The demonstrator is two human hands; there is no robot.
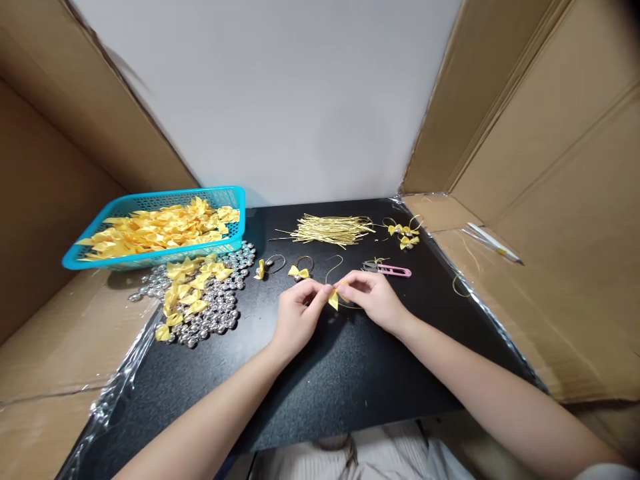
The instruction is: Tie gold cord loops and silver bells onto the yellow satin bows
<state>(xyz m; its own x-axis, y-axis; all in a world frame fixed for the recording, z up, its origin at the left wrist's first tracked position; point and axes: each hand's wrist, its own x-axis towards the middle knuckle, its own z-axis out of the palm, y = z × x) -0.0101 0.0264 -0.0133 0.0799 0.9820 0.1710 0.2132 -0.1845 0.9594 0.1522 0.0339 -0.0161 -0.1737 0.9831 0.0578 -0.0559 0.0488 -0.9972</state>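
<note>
Near the middle of the black table, my left hand (301,312) and my right hand (374,297) meet, both pinching a yellow ribbon bow (333,300). A thin gold cord (334,261) curls up from between the fingertips, and another stretch runs out below my right fingers. Just beyond my left hand lies a bow with a silver bell (299,273) and a looped cord. Another bow (259,269) rests farther left, beside a cord threaded with a bell. Pink-handled thread snips (395,270) lie behind my right hand. My fingers partly hide the held bow.
A turquoise basket (150,257) of yellow bows stands at the left. In front of it spread silver bells (220,313) with loose bows on top. Cut gold cords (330,230) are piled at the back. Several looped bows (406,235) sit back right; a pen (494,243) lies on cardboard.
</note>
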